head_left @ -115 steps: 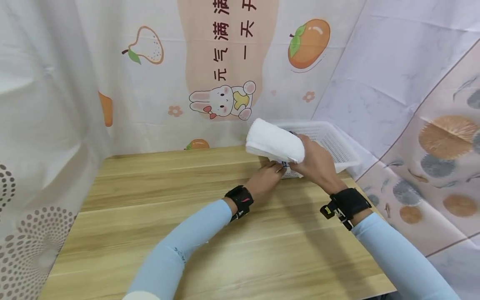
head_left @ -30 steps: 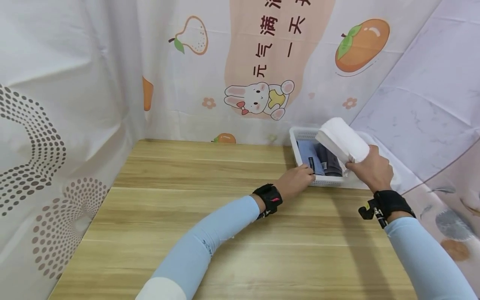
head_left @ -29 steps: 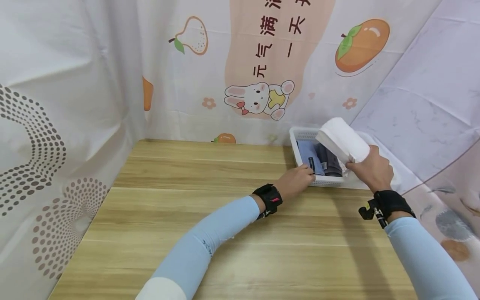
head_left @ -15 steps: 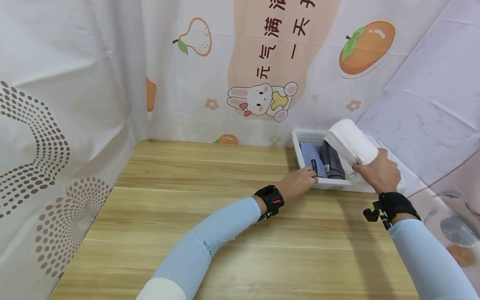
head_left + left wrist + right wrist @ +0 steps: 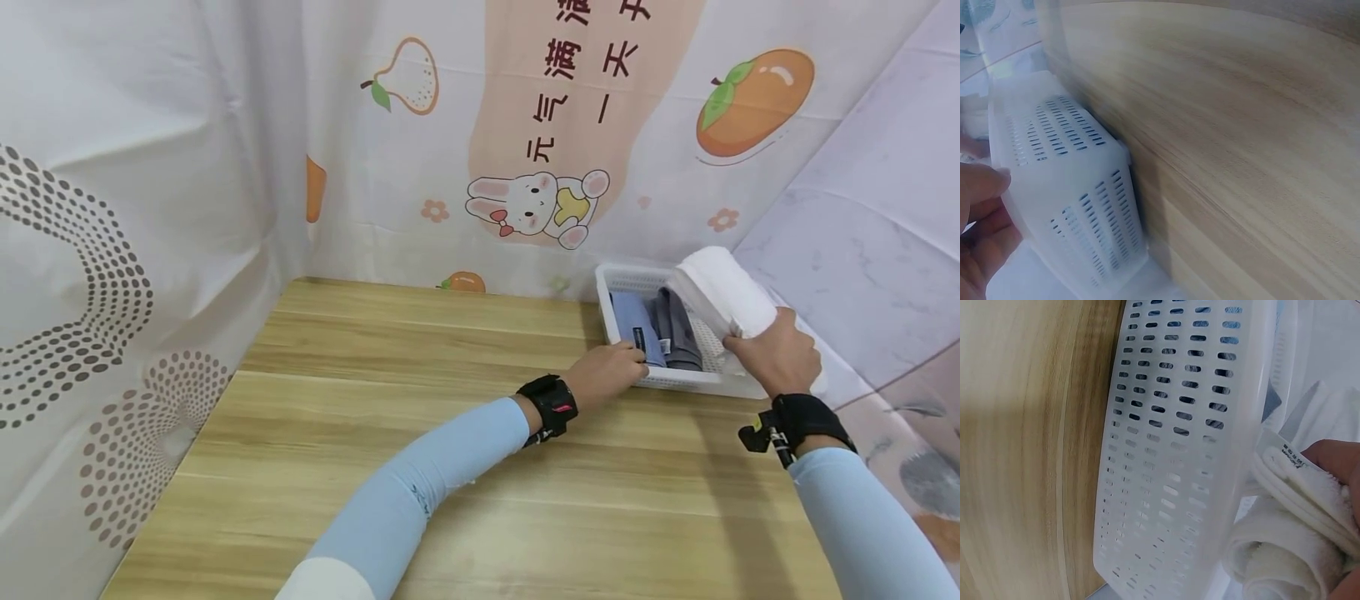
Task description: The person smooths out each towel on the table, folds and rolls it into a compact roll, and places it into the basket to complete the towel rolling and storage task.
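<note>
My right hand (image 5: 780,354) grips a folded white towel (image 5: 726,292) by its near end, tilted over the right half of a white perforated basket (image 5: 686,380). In the right wrist view, the towel's rolled layers (image 5: 1285,562) and a printed label (image 5: 1294,455) show beside the basket rim. My left hand (image 5: 603,371) holds the basket's near left corner; the left wrist view shows its thumb and fingers (image 5: 988,240) at the rim. Inside, at the left, lie a folded blue cloth (image 5: 632,321) with a dark label and a folded dark grey cloth (image 5: 677,329) next to it.
The basket stands at the back right of a wooden table (image 5: 420,358), close to the printed back curtain (image 5: 360,183). A pale curtain (image 5: 862,225) hangs along the right side, and another curtain (image 5: 187,275) along the left.
The white towel has moved from over the basket's left end to over its right half, uncovering the blue and grey cloths. My left hand stays at the corner lately. The head view has turned left.
</note>
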`<state>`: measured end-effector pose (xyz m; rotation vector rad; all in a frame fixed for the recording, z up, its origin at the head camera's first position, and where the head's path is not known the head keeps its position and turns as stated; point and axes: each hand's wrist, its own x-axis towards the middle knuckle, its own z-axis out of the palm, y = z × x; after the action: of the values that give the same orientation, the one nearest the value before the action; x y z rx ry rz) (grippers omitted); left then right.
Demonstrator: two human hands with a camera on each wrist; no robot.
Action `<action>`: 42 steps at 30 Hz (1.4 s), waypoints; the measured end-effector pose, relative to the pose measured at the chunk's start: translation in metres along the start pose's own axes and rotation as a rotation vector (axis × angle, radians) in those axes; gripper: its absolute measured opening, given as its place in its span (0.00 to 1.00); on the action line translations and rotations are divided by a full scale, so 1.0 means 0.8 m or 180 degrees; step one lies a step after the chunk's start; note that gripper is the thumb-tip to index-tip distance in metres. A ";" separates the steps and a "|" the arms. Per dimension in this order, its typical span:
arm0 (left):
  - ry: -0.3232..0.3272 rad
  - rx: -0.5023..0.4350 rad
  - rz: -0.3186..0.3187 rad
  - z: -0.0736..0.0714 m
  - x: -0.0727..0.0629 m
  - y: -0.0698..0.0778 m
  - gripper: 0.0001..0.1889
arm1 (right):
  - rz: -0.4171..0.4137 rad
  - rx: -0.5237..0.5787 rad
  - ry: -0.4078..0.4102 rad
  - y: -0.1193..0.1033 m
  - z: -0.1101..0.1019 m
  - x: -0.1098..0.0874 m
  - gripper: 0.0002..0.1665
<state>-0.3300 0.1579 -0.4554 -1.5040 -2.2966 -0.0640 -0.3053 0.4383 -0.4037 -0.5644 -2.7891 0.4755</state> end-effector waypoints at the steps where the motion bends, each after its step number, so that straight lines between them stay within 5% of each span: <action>1: -0.0003 -0.0013 -0.0008 0.000 0.000 0.000 0.13 | 0.0007 -0.0002 0.0001 0.000 0.000 0.000 0.49; 9: -0.0060 -0.0141 -0.0080 -0.005 0.005 -0.001 0.14 | 0.0087 -0.0054 -0.0022 0.009 0.002 0.008 0.51; 23: 0.0080 -0.0192 0.0106 0.007 0.003 0.000 0.14 | 0.0030 -0.0005 0.0209 0.026 0.023 0.007 0.49; 42: 0.0041 -0.0025 0.0101 0.004 0.010 -0.006 0.14 | 0.0072 -0.0068 0.0131 0.025 0.027 0.018 0.50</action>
<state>-0.3378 0.1635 -0.4544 -1.5390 -2.2642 -0.0738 -0.3185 0.4562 -0.4278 -0.6041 -2.7547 0.4344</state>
